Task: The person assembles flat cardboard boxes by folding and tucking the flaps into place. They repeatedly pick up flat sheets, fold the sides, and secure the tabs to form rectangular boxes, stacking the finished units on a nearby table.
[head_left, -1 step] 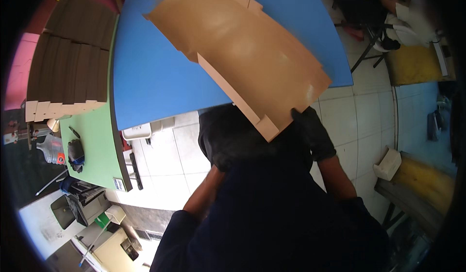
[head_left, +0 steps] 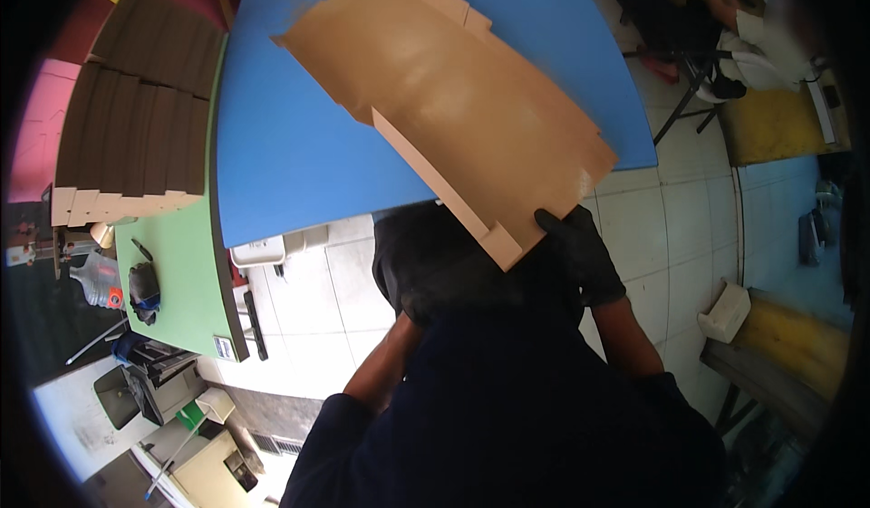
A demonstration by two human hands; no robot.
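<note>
A large brown cardboard box blank (head_left: 453,100) lies slantwise over the blue table (head_left: 299,145), its near end jutting past the table's front edge toward me. A narrow side flap along its left edge is folded up, with a small tab at the near corner. My right hand (head_left: 584,256), in a black glove, grips the near right edge, thumb on top and fingers hidden below. My left hand (head_left: 417,298), also gloved in black, is low by my lap, left of the near corner. Its fingers blend into dark clothing and cannot be made out.
Stacked dark brown folded cardboard (head_left: 136,136) stands at the left by a green table (head_left: 172,281), which bears a dark bundle (head_left: 143,292) and a clear plastic jug (head_left: 97,281). Another person (head_left: 761,41) sits at the far right. A white box (head_left: 725,311) is at the right.
My right thumb reaches slightly farther left over the cardboard's edge. The whole view has shifted a little; the left hand looks unmoved.
</note>
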